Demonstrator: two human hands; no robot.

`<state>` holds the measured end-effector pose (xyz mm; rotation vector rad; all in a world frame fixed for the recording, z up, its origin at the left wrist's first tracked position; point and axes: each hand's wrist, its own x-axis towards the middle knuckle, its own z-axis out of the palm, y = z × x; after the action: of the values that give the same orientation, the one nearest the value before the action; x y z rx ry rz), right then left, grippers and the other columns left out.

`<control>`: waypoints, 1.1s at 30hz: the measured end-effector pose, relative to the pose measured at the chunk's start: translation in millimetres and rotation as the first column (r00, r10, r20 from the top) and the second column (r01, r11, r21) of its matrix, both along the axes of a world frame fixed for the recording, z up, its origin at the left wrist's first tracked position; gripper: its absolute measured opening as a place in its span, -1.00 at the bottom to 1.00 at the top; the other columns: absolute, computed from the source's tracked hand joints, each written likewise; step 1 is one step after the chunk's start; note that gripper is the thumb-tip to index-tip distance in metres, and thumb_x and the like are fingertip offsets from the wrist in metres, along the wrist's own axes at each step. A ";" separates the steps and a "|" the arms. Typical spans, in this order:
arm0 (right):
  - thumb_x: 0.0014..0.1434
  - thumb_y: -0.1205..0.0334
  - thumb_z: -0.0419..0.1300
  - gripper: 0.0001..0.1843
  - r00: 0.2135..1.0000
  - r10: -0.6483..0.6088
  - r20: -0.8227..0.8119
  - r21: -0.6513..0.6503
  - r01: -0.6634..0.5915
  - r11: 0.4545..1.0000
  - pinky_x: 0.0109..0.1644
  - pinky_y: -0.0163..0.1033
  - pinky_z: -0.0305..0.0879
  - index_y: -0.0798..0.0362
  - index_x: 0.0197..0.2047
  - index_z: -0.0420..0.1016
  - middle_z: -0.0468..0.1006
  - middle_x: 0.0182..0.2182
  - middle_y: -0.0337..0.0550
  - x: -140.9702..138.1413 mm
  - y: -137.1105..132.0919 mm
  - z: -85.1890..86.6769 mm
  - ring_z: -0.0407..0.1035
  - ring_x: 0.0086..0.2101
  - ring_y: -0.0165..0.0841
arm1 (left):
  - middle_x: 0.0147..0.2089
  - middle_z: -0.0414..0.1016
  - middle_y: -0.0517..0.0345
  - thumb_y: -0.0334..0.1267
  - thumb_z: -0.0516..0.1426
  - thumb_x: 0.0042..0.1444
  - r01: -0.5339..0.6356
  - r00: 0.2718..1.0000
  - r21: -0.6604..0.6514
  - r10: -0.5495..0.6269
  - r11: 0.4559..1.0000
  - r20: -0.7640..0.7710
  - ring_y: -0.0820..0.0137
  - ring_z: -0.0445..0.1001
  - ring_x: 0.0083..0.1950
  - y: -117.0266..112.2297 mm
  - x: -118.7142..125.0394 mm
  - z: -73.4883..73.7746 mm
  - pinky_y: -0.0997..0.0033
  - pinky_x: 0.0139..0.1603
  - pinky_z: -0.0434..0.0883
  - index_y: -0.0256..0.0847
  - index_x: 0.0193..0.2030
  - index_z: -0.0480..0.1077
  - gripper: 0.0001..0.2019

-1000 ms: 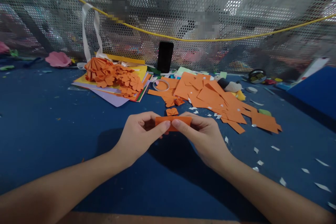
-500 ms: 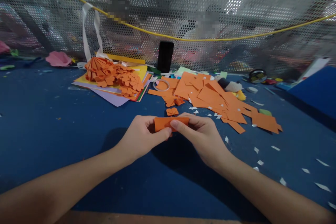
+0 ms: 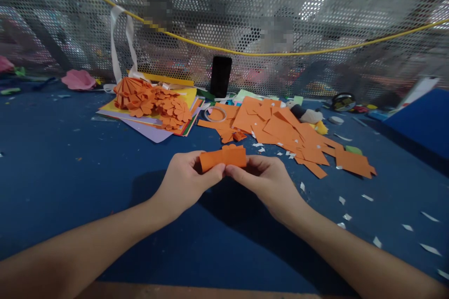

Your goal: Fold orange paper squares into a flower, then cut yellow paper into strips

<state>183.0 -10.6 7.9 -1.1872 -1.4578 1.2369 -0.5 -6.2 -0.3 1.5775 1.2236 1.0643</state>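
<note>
Between my two hands is a curled or folded piece of orange paper (image 3: 223,157), held above the blue table (image 3: 147,247). My left hand (image 3: 185,177) pinches its left part, thumb along the lower edge. On the right side my right hand (image 3: 264,177) grips it, and the two thumb tips nearly meet at the bottom middle. The fingers behind the paper are hidden. Just beyond the paper lies a small orange paper flower piece (image 3: 228,137). Loose orange paper pieces (image 3: 280,126) lie in a pile farther off to the right.
Orange paper flowers (image 3: 150,100) rest on coloured sheets (image 3: 159,134) at back left. A tape ring (image 3: 215,114) lies behind my hands. A phone (image 3: 220,77) leans on the perforated metal screen (image 3: 196,14). White scraps (image 3: 347,217) dot the right side; a blue board (image 3: 421,121) stands there.
The orange paper has tilted and shifted slightly up and left, showing more of its face. My right thumb has slid down from its front to the lower edge.
</note>
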 end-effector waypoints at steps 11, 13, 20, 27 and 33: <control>-0.04 0.10 0.43 -0.79 0.994 -0.104 0.017 0.017 0.104 0.994 -0.34 -0.24 0.37 0.07 -0.37 0.69 0.69 -0.42 -0.13 2.7 3.6 -1.6 0.49 -0.44 -0.31 | -0.46 0.55 0.17 -0.20 0.25 0.06 0.016 1.000 -0.048 -0.015 0.999 0.017 0.41 0.48 -0.45 3.1 0.1 -0.2 0.48 -0.46 0.37 -0.28 -0.39 0.52 -0.83; -0.07 0.09 0.45 -0.77 0.987 -0.157 -0.023 0.012 0.158 0.987 -0.35 -0.25 0.36 0.07 -0.39 0.68 0.67 -0.44 -0.14 5.0 6.3 -4.6 0.47 -0.45 -0.32 | -0.46 0.57 0.15 -0.16 0.26 0.07 0.004 0.999 -0.066 -0.001 0.998 0.047 0.38 0.52 -0.44 5.7 -0.9 -1.2 0.46 -0.43 0.42 -0.27 -0.41 0.51 -0.81; -0.02 0.06 0.44 -0.75 0.973 -0.213 -0.089 0.020 0.215 0.976 -0.32 -0.25 0.38 0.07 -0.37 0.67 0.66 -0.41 -0.12 7.8 10.3 -12.5 0.47 -0.41 -0.32 | -0.30 0.67 0.07 -0.08 0.30 0.09 0.034 0.977 -0.144 -0.002 0.989 0.214 0.37 0.60 -0.33 8.3 1.8 -3.8 0.49 -0.40 0.46 -0.24 -0.24 0.56 -0.75; 0.07 0.10 0.37 -0.81 1.000 -0.011 0.023 0.043 0.010 0.999 -0.26 -0.22 0.37 0.06 -0.38 0.66 0.67 -0.41 -0.13 1.2 4.3 -4.7 0.48 -0.39 -0.31 | -0.37 0.66 0.07 -0.13 0.29 0.11 0.092 0.983 -0.137 -0.068 0.986 0.172 0.37 0.57 -0.39 1.2 3.3 -0.4 0.47 -0.43 0.45 -0.28 -0.27 0.60 -0.78; -0.04 0.10 0.43 -0.77 0.967 -0.250 -0.053 0.024 0.252 0.968 -0.39 -0.28 0.21 0.07 -0.52 0.57 0.50 -0.55 -0.24 9.0 15.0 -6.1 0.30 -0.49 -0.42 | -0.40 0.66 0.07 -0.17 0.28 0.09 -0.087 0.983 -0.121 0.105 0.989 0.150 0.36 0.59 -0.41 4.2 2.4 4.2 0.44 -0.39 0.50 -0.29 -0.33 0.58 -0.81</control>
<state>192.0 4.4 1.8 -1.2677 -1.2421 1.0589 2.0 -1.9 3.9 1.3341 1.2410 1.1361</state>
